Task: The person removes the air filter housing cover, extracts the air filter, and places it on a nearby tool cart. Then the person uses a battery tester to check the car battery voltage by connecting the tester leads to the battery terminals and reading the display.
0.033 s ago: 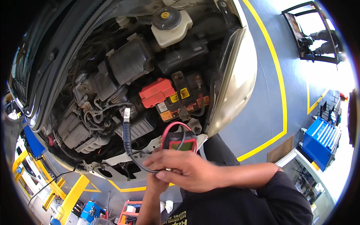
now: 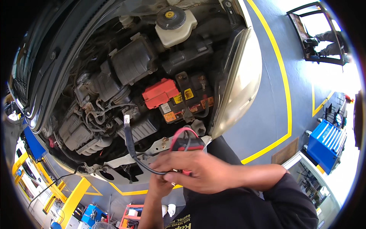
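My right hand [image 2: 200, 171] reaches across my front with its fingers closed around a black cable [image 2: 143, 164]. That cable rises to a thick black-sleeved end with a bright metal tip [image 2: 127, 119], over the engine bay. My left hand [image 2: 159, 186] is closed just below and partly behind the right; what its fingers hold is hidden. Behind my right fingers shows a red-and-black handheld meter [image 2: 192, 147], mostly covered, with a red cable [image 2: 182, 131] looping over it. Beyond it sits the car battery [image 2: 187, 101], with a red terminal cover [image 2: 160, 93].
The car's front panel [image 2: 152, 147] lies between me and the engine [image 2: 78, 129]. A white fluid reservoir [image 2: 175, 32] stands at the far side. The headlight [image 2: 240, 84] borders the bay on the right. A blue tool cabinet [image 2: 326, 145] stands farther right.
The meter has tilted, and its greenish screen is now hidden. My right hand has shifted slightly right and down. The black lead's tip has moved slightly left and down.
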A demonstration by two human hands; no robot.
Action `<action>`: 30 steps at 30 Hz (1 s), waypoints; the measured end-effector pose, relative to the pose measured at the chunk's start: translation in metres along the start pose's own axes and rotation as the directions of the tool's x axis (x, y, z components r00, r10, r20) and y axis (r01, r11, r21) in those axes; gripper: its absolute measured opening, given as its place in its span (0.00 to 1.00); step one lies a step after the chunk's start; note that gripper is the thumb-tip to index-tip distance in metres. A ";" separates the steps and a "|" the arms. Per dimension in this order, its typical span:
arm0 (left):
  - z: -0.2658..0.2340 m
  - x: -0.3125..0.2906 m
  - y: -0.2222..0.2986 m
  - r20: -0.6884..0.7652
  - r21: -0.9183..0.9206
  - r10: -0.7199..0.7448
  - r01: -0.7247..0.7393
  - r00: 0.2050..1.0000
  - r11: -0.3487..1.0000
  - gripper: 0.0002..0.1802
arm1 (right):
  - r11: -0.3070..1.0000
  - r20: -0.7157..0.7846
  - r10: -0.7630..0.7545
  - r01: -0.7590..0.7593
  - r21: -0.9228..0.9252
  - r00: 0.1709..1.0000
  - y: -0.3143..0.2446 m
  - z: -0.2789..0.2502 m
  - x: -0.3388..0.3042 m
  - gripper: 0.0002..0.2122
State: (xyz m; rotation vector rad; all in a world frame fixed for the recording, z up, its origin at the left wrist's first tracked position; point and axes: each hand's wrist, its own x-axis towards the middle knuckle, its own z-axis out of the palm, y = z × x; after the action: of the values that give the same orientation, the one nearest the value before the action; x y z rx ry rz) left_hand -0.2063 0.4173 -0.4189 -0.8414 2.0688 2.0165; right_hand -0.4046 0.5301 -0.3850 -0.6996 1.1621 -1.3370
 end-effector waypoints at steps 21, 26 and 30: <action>-0.057 -0.075 -0.085 0.032 -0.502 -0.159 0.154 0.987 0.851 0.23 | 0.961 -0.629 -0.036 0.200 0.192 0.776 -0.073 -0.095 -0.048 0.23; -0.054 -0.072 -0.090 -0.044 -0.500 -0.119 0.081 0.992 0.862 0.23 | 0.982 -0.737 0.072 0.081 0.170 0.672 -0.064 -0.104 -0.048 0.19; -0.038 -0.054 -0.088 -0.142 -0.529 -0.121 0.028 0.982 0.848 0.23 | 0.844 -0.698 0.116 -0.440 -0.306 0.706 -0.007 -0.097 -0.019 0.10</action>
State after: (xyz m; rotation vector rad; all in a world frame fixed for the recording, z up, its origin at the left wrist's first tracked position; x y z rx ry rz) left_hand -0.1088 0.4009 -0.4681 -1.1937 1.5187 2.5910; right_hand -0.4930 0.5692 -0.4061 -0.3202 2.1273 -1.0570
